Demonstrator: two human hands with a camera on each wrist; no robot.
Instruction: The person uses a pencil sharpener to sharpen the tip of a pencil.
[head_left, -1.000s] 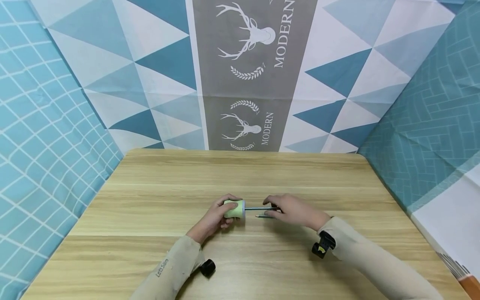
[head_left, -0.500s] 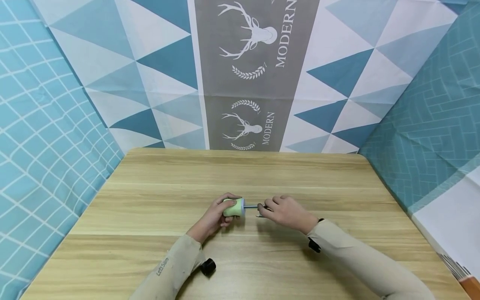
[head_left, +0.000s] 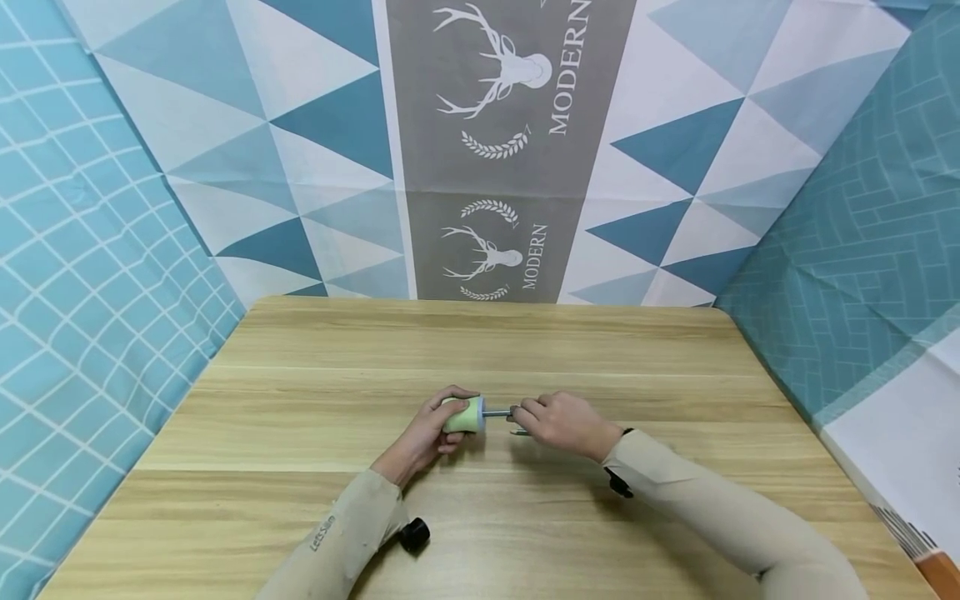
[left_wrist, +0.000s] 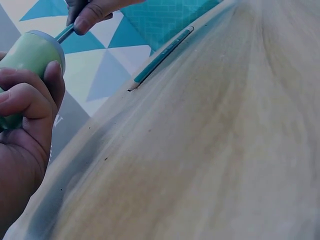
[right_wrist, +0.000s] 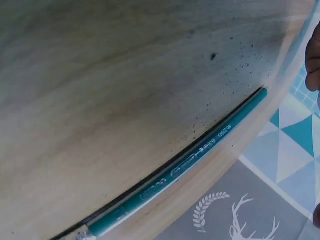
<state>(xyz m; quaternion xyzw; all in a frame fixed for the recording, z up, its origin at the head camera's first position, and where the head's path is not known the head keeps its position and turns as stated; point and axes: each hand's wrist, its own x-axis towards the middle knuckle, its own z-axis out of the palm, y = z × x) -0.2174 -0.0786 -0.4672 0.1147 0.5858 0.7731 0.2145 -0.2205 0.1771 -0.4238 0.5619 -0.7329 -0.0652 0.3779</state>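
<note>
Left hand (head_left: 429, 427) has fingers curled round a light-green cylinder (head_left: 461, 417) with pale-blue rim, held above the pale wood-grain table (head_left: 495, 525). Right hand (head_left: 566, 423), fingers bent, thumb and fingertips pinching a slim teal-grey stick (head_left: 497, 413); stick meets cylinder's rimmed end, depth inside can't tell. Teal pencil (right_wrist: 182, 165) with pale lettering lies on table under right hand, not held.

So the grey wall panel (head_left: 420, 250) says MODERN twice, running sideways next to white stag heads (head_left: 528, 71). The person's left sleeve (head_left: 341, 533) has what looks like "LetsSlim". The teal pencil (right_wrist: 185, 164) has pale print starting "No.", digits too blurry, rest illegible tbh.
</note>
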